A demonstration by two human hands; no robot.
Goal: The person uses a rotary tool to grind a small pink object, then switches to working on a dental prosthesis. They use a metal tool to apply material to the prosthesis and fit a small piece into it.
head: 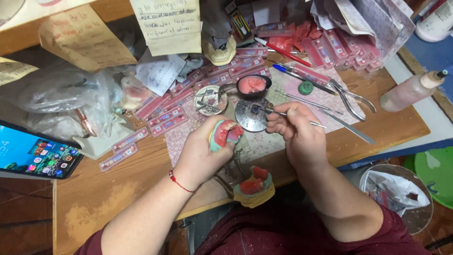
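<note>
While I watched through the head camera, the left hand [207, 151] was closed around a dental model [226, 133] of teal plaster with pink wax, lifted just above the wooden desk [108, 189] near its front edge. The right hand [297, 134] pinched a thin metal instrument [288, 114] between thumb and fingers, its tip lying over a round metal dish [249, 118] directly behind the model. A second teal and pink model [255, 186] sat at the desk's near edge, below both hands. Beyond the dish lay a spoon holding pink wax [253, 85] and a small round tin of bits [210, 100], all on a patterned pink cloth [184, 134]. Pliers [349, 99], a green cap [306, 88] and a flat spatula [351, 128] rested to the right of the hands. Rows of pink tooth cards [165, 120] fanned across the desk to the left, beside crumpled plastic bags [61, 92] and a lit phone [35, 156]. A squeeze bottle [410, 89] lay at the far right, and handwritten paper notes [170, 23] hung behind.
</note>
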